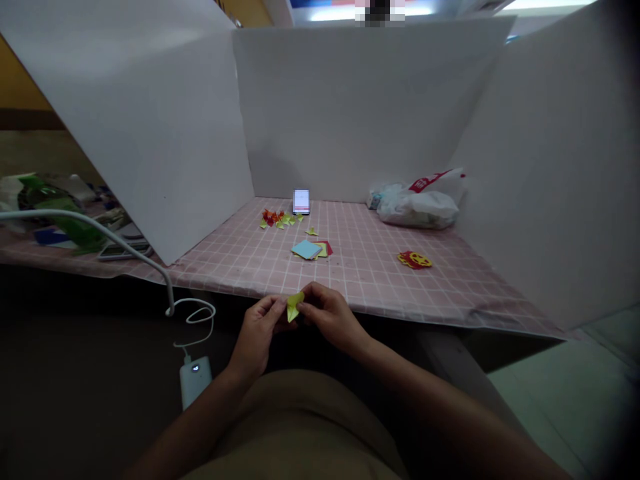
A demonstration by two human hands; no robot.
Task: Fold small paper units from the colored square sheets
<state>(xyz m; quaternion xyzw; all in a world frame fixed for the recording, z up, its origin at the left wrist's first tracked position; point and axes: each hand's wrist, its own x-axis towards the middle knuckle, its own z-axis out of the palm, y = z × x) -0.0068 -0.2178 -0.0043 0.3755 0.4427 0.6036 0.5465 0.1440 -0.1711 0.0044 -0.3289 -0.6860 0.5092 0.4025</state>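
Between my two hands, just off the table's front edge, is a small folded yellow paper (293, 308). My left hand (259, 333) pinches its left side with thumb and fingers. On the right side, my right hand (331, 319) grips the same paper, its thumb resting on the fold. Beyond the hands lies a loose stack of square papers (307, 249), light blue on top with yellow and red showing beneath. A single folded yellow paper piece (312, 231) sits behind the stack. Further back is a cluster of red and orange folded paper pieces (273, 217) with yellow ones beside it.
A phone (301, 201) stands upright at the back of the checked tablecloth (360, 267). Yellow and red cut-out shapes (415, 259) lie to the right, before a white plastic bag (420, 207). White panels (350, 113) enclose the table. A cable (150, 257) runs to a power bank (195, 380).
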